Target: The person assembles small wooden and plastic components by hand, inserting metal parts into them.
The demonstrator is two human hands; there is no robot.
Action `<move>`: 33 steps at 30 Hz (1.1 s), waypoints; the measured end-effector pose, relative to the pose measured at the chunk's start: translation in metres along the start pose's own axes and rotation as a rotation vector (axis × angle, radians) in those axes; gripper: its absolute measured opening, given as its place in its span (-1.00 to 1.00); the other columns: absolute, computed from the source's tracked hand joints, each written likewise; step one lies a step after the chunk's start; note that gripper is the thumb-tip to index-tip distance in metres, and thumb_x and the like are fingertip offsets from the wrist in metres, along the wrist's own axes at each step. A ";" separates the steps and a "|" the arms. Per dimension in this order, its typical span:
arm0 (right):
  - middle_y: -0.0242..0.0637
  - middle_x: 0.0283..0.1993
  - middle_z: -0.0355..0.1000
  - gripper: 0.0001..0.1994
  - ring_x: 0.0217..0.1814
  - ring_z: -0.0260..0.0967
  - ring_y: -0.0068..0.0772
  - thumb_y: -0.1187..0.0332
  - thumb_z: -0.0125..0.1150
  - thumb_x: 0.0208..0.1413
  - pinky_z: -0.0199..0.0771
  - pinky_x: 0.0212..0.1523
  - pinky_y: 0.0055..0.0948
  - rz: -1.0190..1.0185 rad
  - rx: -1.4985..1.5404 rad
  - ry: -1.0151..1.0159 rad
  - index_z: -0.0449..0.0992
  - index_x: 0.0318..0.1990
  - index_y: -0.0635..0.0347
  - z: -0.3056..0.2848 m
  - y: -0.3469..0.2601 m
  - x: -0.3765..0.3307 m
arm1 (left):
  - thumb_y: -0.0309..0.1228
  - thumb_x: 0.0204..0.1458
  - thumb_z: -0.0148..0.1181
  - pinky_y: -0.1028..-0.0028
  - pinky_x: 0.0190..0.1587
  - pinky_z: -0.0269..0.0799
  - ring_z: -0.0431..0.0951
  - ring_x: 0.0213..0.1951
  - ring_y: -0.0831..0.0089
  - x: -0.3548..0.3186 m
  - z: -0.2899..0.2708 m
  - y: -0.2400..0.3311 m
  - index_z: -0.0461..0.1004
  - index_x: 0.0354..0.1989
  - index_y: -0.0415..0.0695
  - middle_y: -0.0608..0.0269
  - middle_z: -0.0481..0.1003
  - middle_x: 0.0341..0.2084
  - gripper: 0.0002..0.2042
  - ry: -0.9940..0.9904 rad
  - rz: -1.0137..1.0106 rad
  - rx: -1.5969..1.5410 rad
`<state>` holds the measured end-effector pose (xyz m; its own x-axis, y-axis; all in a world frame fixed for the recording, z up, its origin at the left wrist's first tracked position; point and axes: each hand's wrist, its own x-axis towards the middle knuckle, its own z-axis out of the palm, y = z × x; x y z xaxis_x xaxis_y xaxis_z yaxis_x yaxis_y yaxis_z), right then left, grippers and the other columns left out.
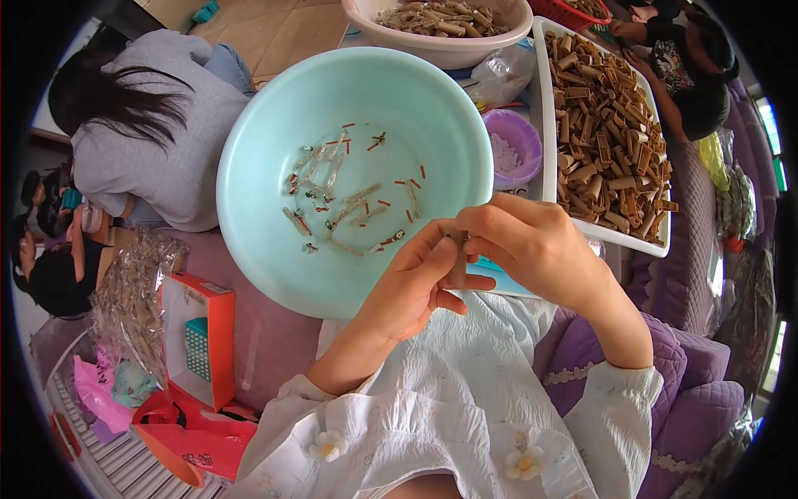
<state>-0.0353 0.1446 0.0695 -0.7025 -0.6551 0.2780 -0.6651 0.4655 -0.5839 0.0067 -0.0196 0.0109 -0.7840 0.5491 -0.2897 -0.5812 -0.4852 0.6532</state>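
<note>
Just past the near right rim of a pale green basin (pixel 274 108), my two hands meet around a small grey-brown tube (pixel 458 268). My left hand (pixel 411 279) grips it between thumb and fingers, other fingers loosely curled below. At its top end, the bent fingers of my right hand (pixel 532 245) pinch; whether they hold a further small piece is hidden. Inside the basin lie scattered clear slender pieces (pixel 357 200) and short red-brown sticks (pixel 384 203). A white tray (pixel 544 125) at the right is heaped with brown cardboard-like tubes (pixel 611 137).
A purple bowl (pixel 532 166) with white material stands between basin and tray. Behind is a pinkish basin (pixel 357 21) of similar tubes. An orange box (pixel 220 341) and red bag (pixel 199 437) lie at left. People sit at the left (pixel 166 125) and right (pixel 690 75).
</note>
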 end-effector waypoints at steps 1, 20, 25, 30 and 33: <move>-0.31 -0.46 0.35 -0.72 -0.48 0.39 -0.36 0.57 0.20 -0.25 0.42 -0.53 -0.49 -0.001 0.034 0.024 0.37 -0.28 0.19 0.000 0.003 0.000 | -0.20 0.14 -0.27 0.63 -0.52 0.44 0.51 -0.25 0.42 0.000 0.001 0.002 0.16 -0.02 -0.10 0.36 0.36 -0.32 -0.68 -0.001 0.000 -0.001; -0.27 -0.29 0.33 -0.87 -0.49 0.37 -0.45 0.68 0.03 -0.18 0.43 -0.53 -0.54 -0.047 0.111 0.176 0.34 -0.42 0.29 0.033 0.024 -0.005 | -0.16 0.15 -0.32 0.67 -0.59 0.45 0.52 -0.28 0.33 0.003 -0.001 -0.001 0.14 0.04 -0.14 0.45 0.27 -0.58 -0.61 0.077 -0.035 -0.099; -0.28 -0.28 0.32 -0.83 -0.49 0.38 -0.36 0.64 0.09 -0.24 0.45 -0.53 -0.52 -0.068 0.123 0.139 0.33 -0.41 0.27 0.039 0.031 -0.009 | -0.16 0.15 -0.33 0.67 -0.58 0.46 0.52 -0.29 0.32 0.005 -0.005 -0.008 0.11 0.07 -0.16 0.45 0.26 -0.58 -0.59 0.137 -0.074 -0.143; -0.29 -0.27 0.32 -0.83 -0.47 0.39 -0.37 0.65 0.08 -0.24 0.47 -0.50 -0.53 -0.114 0.122 0.157 0.32 -0.42 0.28 0.042 0.031 -0.009 | -0.17 0.16 -0.35 0.67 -0.58 0.46 0.52 -0.30 0.36 0.008 -0.012 -0.012 0.12 0.04 -0.17 0.45 0.25 -0.58 -0.61 0.062 -0.020 -0.167; -0.29 -0.26 0.32 -0.83 -0.46 0.39 -0.37 0.65 0.09 -0.24 0.46 -0.50 -0.51 -0.060 0.130 0.158 0.31 -0.43 0.28 0.043 0.030 -0.010 | -0.17 0.16 -0.35 0.66 -0.58 0.45 0.52 -0.30 0.38 0.008 -0.009 -0.010 0.13 0.02 -0.17 0.45 0.26 -0.56 -0.61 0.104 -0.022 -0.091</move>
<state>-0.0376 0.1391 0.0160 -0.7002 -0.5730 0.4258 -0.6761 0.3407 -0.6533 0.0042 -0.0169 -0.0044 -0.7862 0.4893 -0.3775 -0.6126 -0.5359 0.5810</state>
